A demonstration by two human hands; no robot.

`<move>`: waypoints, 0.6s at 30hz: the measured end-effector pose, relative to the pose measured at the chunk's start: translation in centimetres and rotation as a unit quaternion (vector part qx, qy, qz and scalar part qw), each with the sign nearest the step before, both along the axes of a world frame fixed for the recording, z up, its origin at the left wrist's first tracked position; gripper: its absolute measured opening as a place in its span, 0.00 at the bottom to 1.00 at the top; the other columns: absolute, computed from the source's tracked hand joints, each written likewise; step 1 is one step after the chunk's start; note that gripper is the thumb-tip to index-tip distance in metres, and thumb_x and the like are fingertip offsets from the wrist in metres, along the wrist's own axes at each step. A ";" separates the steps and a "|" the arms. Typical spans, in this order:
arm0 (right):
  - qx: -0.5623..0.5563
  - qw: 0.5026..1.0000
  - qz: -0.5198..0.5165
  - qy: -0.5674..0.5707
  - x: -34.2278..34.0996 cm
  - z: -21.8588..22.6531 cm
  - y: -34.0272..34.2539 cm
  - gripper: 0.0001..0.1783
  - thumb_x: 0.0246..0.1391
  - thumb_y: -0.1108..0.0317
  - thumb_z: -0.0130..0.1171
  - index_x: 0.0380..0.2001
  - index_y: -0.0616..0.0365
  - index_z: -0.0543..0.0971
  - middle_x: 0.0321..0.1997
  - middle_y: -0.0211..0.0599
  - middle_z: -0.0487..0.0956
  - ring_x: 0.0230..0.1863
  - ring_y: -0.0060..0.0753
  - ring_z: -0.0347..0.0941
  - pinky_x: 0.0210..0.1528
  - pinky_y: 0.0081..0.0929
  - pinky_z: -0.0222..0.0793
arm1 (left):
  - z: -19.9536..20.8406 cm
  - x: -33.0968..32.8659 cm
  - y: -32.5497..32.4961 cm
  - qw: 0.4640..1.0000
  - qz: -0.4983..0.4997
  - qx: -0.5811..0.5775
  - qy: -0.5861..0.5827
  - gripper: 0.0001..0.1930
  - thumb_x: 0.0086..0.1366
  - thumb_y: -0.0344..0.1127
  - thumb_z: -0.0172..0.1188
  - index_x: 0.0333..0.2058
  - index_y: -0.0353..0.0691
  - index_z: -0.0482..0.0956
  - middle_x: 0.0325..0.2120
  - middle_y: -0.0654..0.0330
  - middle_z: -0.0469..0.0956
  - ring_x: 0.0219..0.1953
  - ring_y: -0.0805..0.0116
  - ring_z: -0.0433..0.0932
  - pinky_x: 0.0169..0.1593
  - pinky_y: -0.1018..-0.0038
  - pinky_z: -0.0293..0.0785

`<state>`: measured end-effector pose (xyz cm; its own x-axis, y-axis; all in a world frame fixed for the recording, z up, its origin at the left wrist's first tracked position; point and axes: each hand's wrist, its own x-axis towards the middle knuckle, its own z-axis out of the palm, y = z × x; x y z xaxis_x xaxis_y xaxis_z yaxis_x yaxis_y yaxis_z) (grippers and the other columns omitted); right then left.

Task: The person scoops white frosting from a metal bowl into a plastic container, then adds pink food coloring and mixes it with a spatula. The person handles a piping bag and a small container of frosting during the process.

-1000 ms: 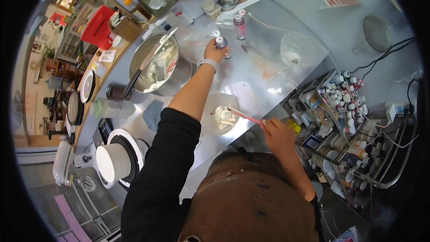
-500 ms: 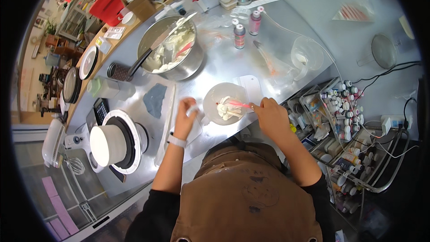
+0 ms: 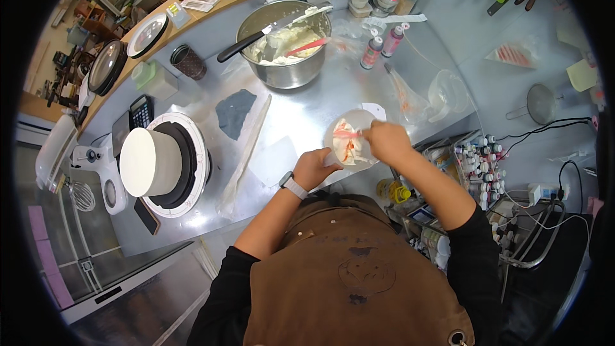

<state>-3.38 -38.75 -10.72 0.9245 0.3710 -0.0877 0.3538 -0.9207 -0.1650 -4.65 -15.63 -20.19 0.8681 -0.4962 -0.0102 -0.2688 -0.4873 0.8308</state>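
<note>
My left hand point(image 3: 315, 168) grips the near left side of a small translucent bowl point(image 3: 360, 116), thumb at its rim. White cream point(image 3: 350, 151) streaked with orange-red lies inside. In my right hand point(image 3: 388, 143), closed on its handle, is a pink spatula point(image 3: 346, 134) whose blade is in the cream. Beyond the bowl stands a large steel pot point(image 3: 291, 78) of pale cream. A black-handled palette knife point(image 3: 272, 29) rests across the pot's top, and another pink spatula point(image 3: 306, 47) sits in it.
A smooth white cake point(image 3: 151, 163) stands on a turntable point(image 3: 192, 202) at the left. Two small colour bottles point(image 3: 371, 52) are right of the pot. Crumpled plastic bags point(image 3: 410, 99) lie at the right. A rack of small bottles point(image 3: 480, 166) adjoins the table, with cables point(image 3: 551, 123) behind.
My left hand, earlier raised apart from the bowl, now holds its side. Orange-red streaks have spread through the white cream under the spatula. The whole view has shifted.
</note>
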 end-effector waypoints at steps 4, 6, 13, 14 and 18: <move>-0.099 0.986 0.006 0.132 -1.0 1.6 -0.4 0.11 0.43 0.71 0.57 0.31 0.48 0.84 0.32 0.37 0.79 0.38 0.41 0.79 0.34 0.35 0.75 | 1.2 -0.4 1.3 0.997 0.005 0.052 -0.052 0.16 0.55 0.45 0.67 0.32 0.38 0.78 0.24 0.49 0.79 0.29 0.47 0.77 0.34 0.60 0.73; -0.079 0.996 -0.027 -0.018 -1.0 2.2 -0.5 0.11 0.44 0.72 0.57 0.31 0.47 0.84 0.32 0.36 0.79 0.39 0.40 0.79 0.35 0.35 0.75 | 1.7 -0.8 1.0 0.997 -0.025 0.016 -0.078 0.16 0.55 0.45 0.67 0.31 0.38 0.77 0.24 0.49 0.78 0.29 0.47 0.77 0.33 0.60 0.73; -0.098 0.990 0.102 -0.001 -2.5 3.1 -0.3 0.10 0.46 0.70 0.56 0.31 0.48 0.84 0.31 0.35 0.78 0.35 0.38 0.78 0.32 0.36 0.73 | 3.1 -1.3 1.9 0.994 -0.028 0.048 -0.096 0.17 0.56 0.46 0.66 0.28 0.37 0.75 0.23 0.50 0.78 0.29 0.47 0.77 0.32 0.59 0.73; -0.110 0.987 0.105 -0.046 -2.4 3.2 -0.7 0.09 0.44 0.71 0.56 0.29 0.50 0.83 0.32 0.36 0.78 0.37 0.38 0.79 0.34 0.36 0.74 | 3.3 -1.6 1.7 0.993 -0.032 0.022 -0.112 0.17 0.56 0.45 0.66 0.26 0.37 0.74 0.22 0.49 0.77 0.29 0.48 0.77 0.32 0.59 0.73; -0.193 0.978 0.029 -0.068 -2.6 2.7 -2.1 0.07 0.43 0.72 0.58 0.28 0.54 0.82 0.28 0.37 0.80 0.28 0.37 0.77 0.28 0.35 0.72 | 3.9 -2.1 1.6 0.981 -0.024 0.059 -0.184 0.16 0.56 0.44 0.65 0.24 0.38 0.73 0.21 0.50 0.77 0.27 0.49 0.77 0.31 0.60 0.72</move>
<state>-5.95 -40.86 -8.03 0.9154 0.3872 -0.1100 0.4025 -0.8825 0.2433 -6.77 -14.02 -16.26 0.7996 -0.5508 0.2391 -0.5645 -0.5539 0.6120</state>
